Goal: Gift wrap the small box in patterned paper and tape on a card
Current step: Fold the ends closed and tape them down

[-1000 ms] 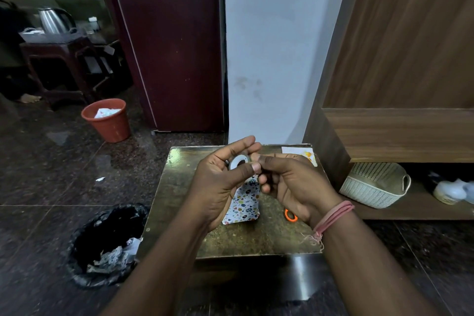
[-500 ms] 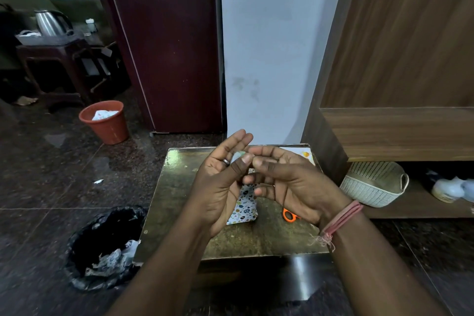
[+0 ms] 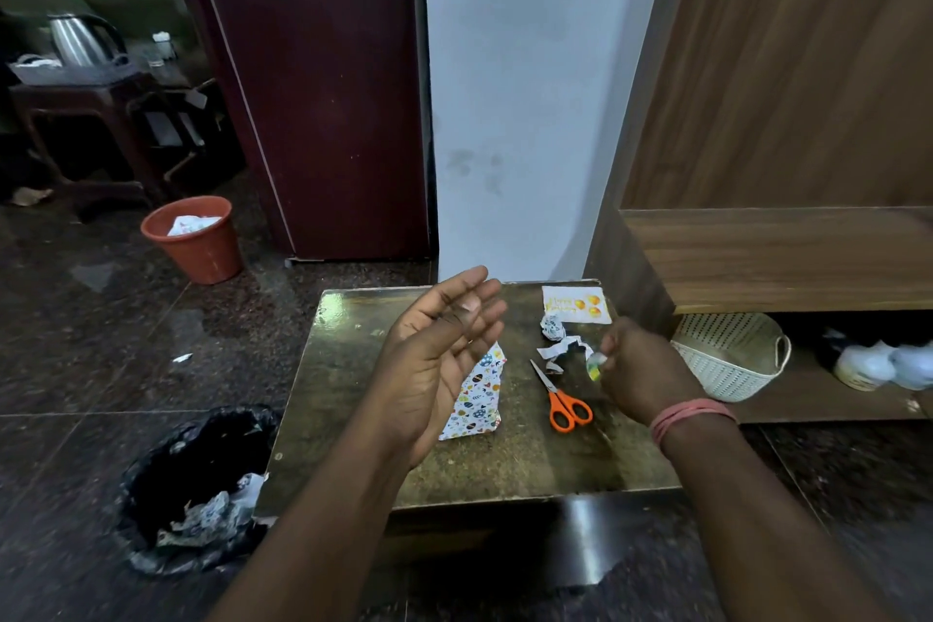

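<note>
The small box wrapped in white patterned paper lies on the brown table, partly hidden behind my left hand. That hand hovers above it with the palm turned right and the fingers straight, holding nothing I can see. My right hand is low over the table's right side, fingers curled round a small tape roll. The white card with yellow figures lies at the far right corner.
Orange-handled scissors lie between the box and my right hand. Paper scraps sit in front of the card. A black bin stands left of the table, a white basket on the right shelf, an orange bucket farther back.
My hands were together at the tape roll above the box. They have parted: the right hand carried the roll down to the right, and the left hand opened.
</note>
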